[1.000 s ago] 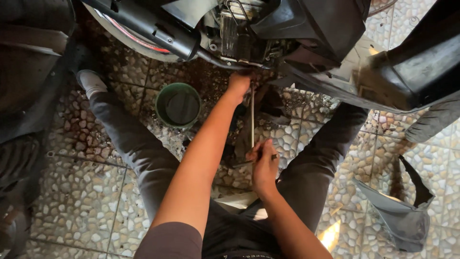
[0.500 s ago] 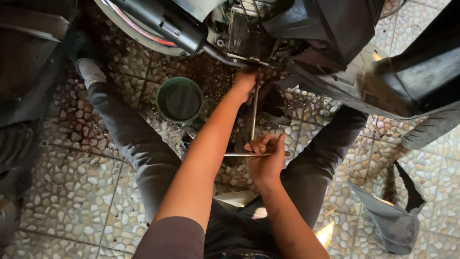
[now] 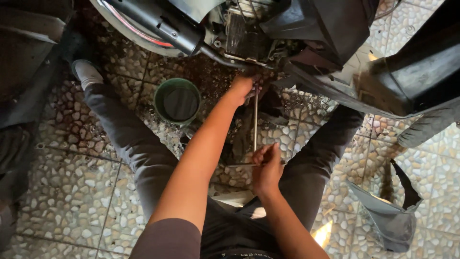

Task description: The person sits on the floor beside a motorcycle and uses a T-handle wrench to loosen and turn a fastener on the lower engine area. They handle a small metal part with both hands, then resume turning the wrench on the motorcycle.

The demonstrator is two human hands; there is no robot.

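Note:
I sit on a pebble-patterned tile floor with my legs spread under a motorcycle's engine (image 3: 244,33). A long metal T-handle wrench (image 3: 255,120) stands upright between my legs, its shaft running up to the underside of the engine. My left hand (image 3: 242,88) reaches up and holds the top of the shaft at the engine. My right hand (image 3: 267,165) grips the crossbar at the lower end of the wrench. The tip of the tool is hidden by my left hand.
A green bucket (image 3: 177,101) with dark liquid stands on the floor to the left of my left arm. The black exhaust pipe (image 3: 163,24) runs overhead at upper left. Black body panels (image 3: 407,81) hang at the right. A grey detached cover piece (image 3: 388,216) lies at lower right.
My right hand has turned the crossbar of the wrench, which now lies level. My left hand stays at the top of the shaft. The view has shifted slightly.

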